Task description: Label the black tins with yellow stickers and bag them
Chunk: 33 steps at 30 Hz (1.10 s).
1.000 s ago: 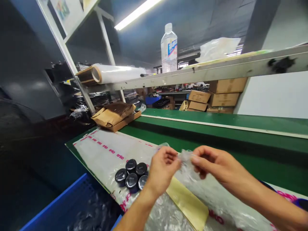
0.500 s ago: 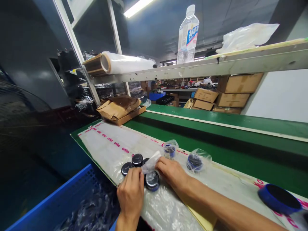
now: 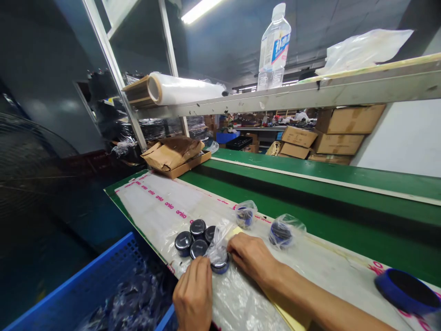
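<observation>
A small clear plastic bag (image 3: pixel 217 244) is stretched between my two hands, over a round black-topped piece with a blue base (image 3: pixel 220 265). My left hand (image 3: pixel 193 294) is closed, its fingertips pinching the bag's near left side. On the other side, my right hand (image 3: pixel 253 255) is closed on the bag's right edge; its fingertips are partly hidden. Several similar round black pieces (image 3: pixel 197 228) stand clustered just beyond my left hand. Farther right, two blue-and-black round pieces (image 3: pixel 280 233) lie wrapped in clear bags.
A white printed sheet (image 3: pixel 156 195) covers the green bench (image 3: pixel 310 195). Below left stands a blue crate (image 3: pixel 86 280) with bagged items. A larger blue ring-shaped piece (image 3: pixel 406 289) lies at right. Overhead, a shelf (image 3: pixel 237 105) carries a bottle (image 3: pixel 274 48) and a film roll (image 3: pixel 186 89).
My left hand has moved back toward me and slightly right, uncovering another black-topped piece. The plastic bag has come lower over the nearest piece. My right hand has shifted slightly toward me.
</observation>
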Available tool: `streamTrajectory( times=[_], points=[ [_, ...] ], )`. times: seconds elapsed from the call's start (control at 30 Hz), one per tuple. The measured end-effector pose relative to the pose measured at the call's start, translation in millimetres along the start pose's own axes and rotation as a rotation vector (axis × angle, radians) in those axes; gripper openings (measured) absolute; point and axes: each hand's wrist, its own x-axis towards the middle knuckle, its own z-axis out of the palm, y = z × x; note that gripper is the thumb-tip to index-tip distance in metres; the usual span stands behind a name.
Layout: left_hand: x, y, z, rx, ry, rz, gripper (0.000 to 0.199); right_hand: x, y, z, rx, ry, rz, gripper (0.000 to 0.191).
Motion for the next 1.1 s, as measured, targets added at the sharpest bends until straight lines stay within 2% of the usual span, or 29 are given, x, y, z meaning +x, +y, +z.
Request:
streamTrajectory(
  times=[0.3, 0.53, 0.67, 0.77, 1.0, 1.1],
  points=[
    [-18.2, 1.9, 5.4, 0.002, -0.002, -0.026, 0.014, -9.2, -1.5, 1.7, -0.005, -0.039, -0.08, 0.014],
    [-21.4, 1.1, 4.6, -0.007, 0.0, -0.009, 0.016, -11.6, -3.4, -0.5, -0.086, 0.011, -0.164, 0.01],
    [-23.9, 0.7, 2.4, 0.006, -0.088, 0.011, 0.019, -17.8, -4.4, 0.5, -0.182, -0.069, -0.219, 0.015],
    [-21.0, 2.6, 0.5, -0.002, -0.121, -0.02, 0.022, -19.3, -5.0, 1.2, -0.223, -0.068, -0.171, 0.013],
    [-2.7, 5.9, -10.2, -0.012, -0.031, -0.029, 0.011, -3.3, -6.4, -4.1, -0.183, -0.027, 0.002, 0.015],
    [6.5, 5.8, -11.4, 0.007, -0.077, -0.05, 0.016, 6.2, -4.2, -3.6, -0.15, -0.037, 0.029, 0.014]
  ],
)
